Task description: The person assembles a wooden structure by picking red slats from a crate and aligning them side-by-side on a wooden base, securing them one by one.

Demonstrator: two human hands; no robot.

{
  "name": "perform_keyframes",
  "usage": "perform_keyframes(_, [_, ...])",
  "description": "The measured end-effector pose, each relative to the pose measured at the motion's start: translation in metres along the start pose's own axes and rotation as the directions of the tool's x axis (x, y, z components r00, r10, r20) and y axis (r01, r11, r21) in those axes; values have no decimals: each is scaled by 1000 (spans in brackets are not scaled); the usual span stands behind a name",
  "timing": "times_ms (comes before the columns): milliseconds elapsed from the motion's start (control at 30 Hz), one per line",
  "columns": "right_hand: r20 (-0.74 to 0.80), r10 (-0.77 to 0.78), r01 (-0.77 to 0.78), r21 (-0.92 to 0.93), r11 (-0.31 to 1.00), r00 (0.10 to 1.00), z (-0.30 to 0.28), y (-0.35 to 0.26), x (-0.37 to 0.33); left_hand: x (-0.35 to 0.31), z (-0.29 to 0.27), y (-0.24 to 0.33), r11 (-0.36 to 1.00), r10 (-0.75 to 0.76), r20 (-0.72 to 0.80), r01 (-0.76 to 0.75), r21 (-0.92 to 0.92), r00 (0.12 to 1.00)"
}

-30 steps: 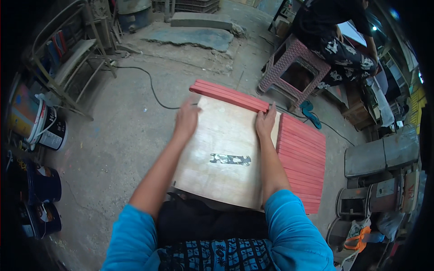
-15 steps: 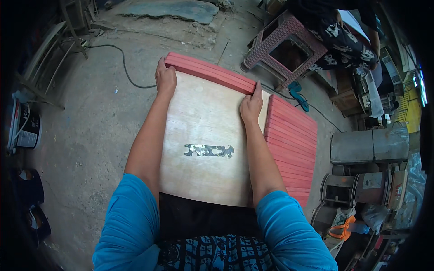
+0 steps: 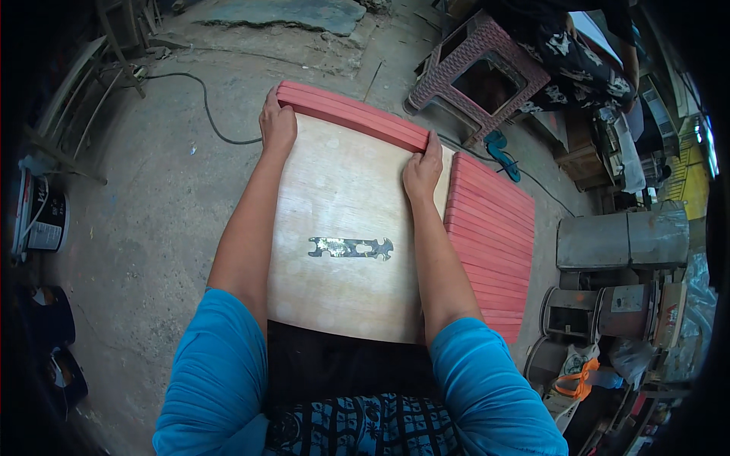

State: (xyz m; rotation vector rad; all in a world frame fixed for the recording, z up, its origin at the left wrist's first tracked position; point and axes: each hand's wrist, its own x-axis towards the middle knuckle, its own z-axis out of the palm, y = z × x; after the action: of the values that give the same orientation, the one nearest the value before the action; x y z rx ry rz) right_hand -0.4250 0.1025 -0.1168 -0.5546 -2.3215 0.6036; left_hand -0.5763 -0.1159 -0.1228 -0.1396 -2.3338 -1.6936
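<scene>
A short stack of red strips [image 3: 353, 116] lies along the far edge of a pale wooden board [image 3: 342, 292]. My left hand [image 3: 277, 128] grips the left end of these strips, and my right hand [image 3: 423, 169] is closed at their right end. A flat metal wrench [image 3: 350, 248] with notched ends, its paint worn, rests on the near half of the board. Beside the board, to the right, a larger row of red strips [image 3: 490, 243] lies side by side, close to my right forearm.
A pinkish plastic stool [image 3: 487, 76] stands at the far right by a person in patterned clothing [image 3: 578, 68]. Teal sandals [image 3: 502, 156] lie near it. A dark cable [image 3: 209, 114] crosses the floor. Buckets [image 3: 49, 220] line the left; metal containers [image 3: 623, 239] stand right.
The board, wrench and strips sit slightly higher in the picture. Both hands keep their hold at the ends of the far strips.
</scene>
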Motion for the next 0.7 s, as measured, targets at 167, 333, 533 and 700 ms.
perform_keyframes(167, [-1, -12, 12, 4, 1000, 1000, 0, -1, -2, -4, -3, 6, 998, -50, 15, 51, -44, 999])
perform_keyframes(333, [-63, -14, 14, 7, 1000, 998, -2, -4, -2, -5, 2, 0, 998, 54, -131, -55, -2, 990])
perform_keyframes(533, [42, -170, 166, 89, 982, 985, -66, -38, -9, -11, 5, -4, 977, 189, -183, -166, 134, 965])
perform_keyframes(700, [-118, -268, 289, 237, 927, 956, -213, -51, -27, -23, -1, 2, 969, 219, -237, -182, 169, 946])
